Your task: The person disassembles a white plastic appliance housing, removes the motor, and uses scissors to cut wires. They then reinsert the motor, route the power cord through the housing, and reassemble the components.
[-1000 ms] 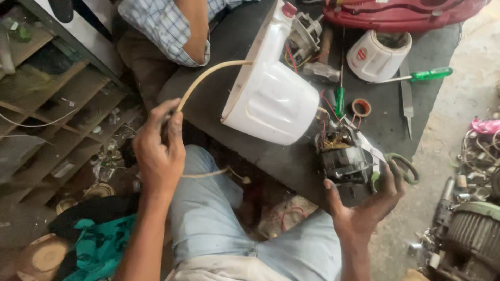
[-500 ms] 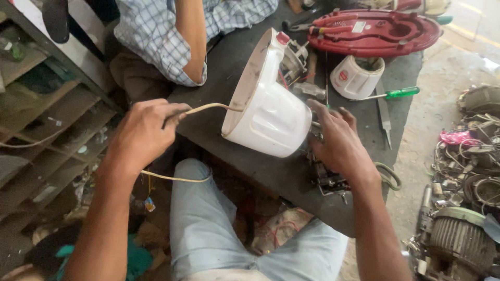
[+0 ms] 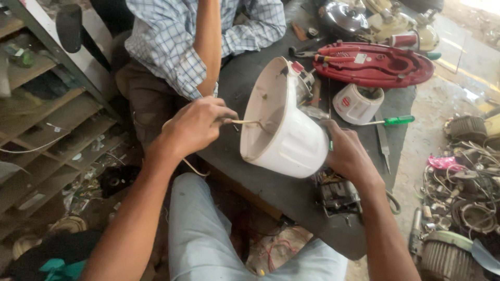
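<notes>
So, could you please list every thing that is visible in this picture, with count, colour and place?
appliance housing: 1, white, lying on its side on the table
cord: 1, cream, entering the housing's open base
table: 1, dark grey, centre
round cover: 1, red, far end of table
small cup-shaped part: 1, white, beside the red cover
screwdriver: 1, green handle, right of the cup-shaped part
motor: 1, dark, near table edge
co-worker's checked sleeve: 1, blue-white, top
left hand: fingers pinching the cord
right hand: steadying the housing

Red cover point(image 3: 374, 64) at bench's point(image 3: 271, 192) far end; green screwdriver point(image 3: 388, 122), white cup point(image 3: 357, 103) nearer; motor point(image 3: 339, 198) at near edge.
</notes>
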